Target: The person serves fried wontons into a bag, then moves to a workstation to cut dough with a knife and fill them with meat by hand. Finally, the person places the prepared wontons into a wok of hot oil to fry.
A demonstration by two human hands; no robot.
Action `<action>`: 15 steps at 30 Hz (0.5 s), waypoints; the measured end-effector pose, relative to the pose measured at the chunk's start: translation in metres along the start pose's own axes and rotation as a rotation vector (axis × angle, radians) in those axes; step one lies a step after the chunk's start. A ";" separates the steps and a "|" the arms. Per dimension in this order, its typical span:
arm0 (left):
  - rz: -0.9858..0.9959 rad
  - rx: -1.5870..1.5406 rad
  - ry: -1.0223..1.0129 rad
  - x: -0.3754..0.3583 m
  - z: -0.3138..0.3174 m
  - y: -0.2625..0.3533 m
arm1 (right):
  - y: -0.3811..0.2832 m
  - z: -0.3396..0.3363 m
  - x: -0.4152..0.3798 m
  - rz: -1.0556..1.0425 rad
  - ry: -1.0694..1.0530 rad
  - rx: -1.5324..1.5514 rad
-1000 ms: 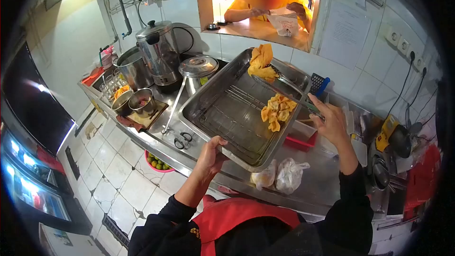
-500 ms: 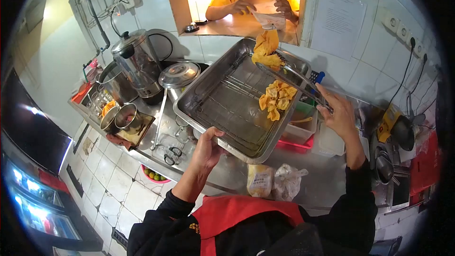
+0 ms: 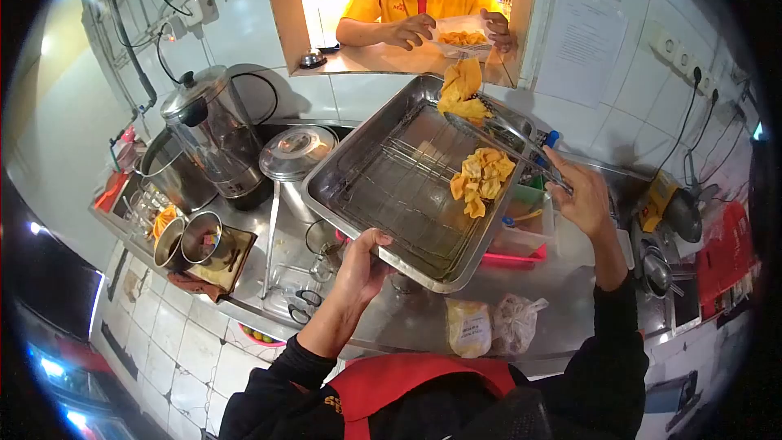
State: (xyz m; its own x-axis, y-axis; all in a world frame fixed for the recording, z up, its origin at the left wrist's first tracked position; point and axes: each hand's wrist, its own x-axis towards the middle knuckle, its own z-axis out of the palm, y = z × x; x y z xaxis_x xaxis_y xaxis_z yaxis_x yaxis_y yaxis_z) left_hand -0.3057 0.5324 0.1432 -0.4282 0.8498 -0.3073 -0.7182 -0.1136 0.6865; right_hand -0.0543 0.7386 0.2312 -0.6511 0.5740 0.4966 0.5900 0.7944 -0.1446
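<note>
My left hand [image 3: 364, 270] grips the near left edge of a deep metal tray [image 3: 358, 195], held tilted above the counter. A wire rack [image 3: 407, 220] lies inside it. Fried wontons [image 3: 482, 179] sit in a small heap at the tray's right side. My right hand [image 3: 582, 195] is closed around metal tongs [image 3: 513, 143], which reach over the tray's right rim. At the tips of the tongs is a large golden fried wonton piece [image 3: 461, 88], near the tray's far corner.
Behind the tray, a person in yellow [image 3: 415, 4] holds a paper bag [image 3: 466, 39] of fried pieces at the serving window. Left stand a lidded pot [image 3: 297, 155] and a tall steel boiler [image 3: 216, 134]. Two plastic packets [image 3: 470, 327] lie at the counter's near edge.
The person at the window has lowered and opened the paper bag, so fried pieces show in it. My view has shifted slightly. Both my hands keep their grips.
</note>
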 end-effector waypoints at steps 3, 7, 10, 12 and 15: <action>-0.039 0.000 -0.038 0.007 -0.014 0.013 | -0.016 0.000 0.010 -0.016 0.083 -0.006; -0.070 0.018 -0.107 0.020 -0.027 0.028 | -0.028 -0.007 0.023 -0.007 0.058 -0.144; -0.078 0.007 -0.122 0.032 -0.030 0.037 | -0.032 -0.006 0.031 -0.069 0.069 -0.181; -0.065 -0.002 -0.107 0.036 -0.027 0.044 | -0.040 -0.007 0.037 0.001 -0.011 -0.339; -0.075 0.000 -0.162 0.046 -0.030 0.047 | -0.053 -0.018 0.049 0.073 -0.031 -0.429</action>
State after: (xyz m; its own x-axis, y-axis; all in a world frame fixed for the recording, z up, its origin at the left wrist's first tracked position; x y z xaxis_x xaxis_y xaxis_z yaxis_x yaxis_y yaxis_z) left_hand -0.3762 0.5507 0.1414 -0.2793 0.9276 -0.2480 -0.7448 -0.0463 0.6657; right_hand -0.1083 0.7211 0.2787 -0.6105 0.6364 0.4715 0.7757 0.6006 0.1936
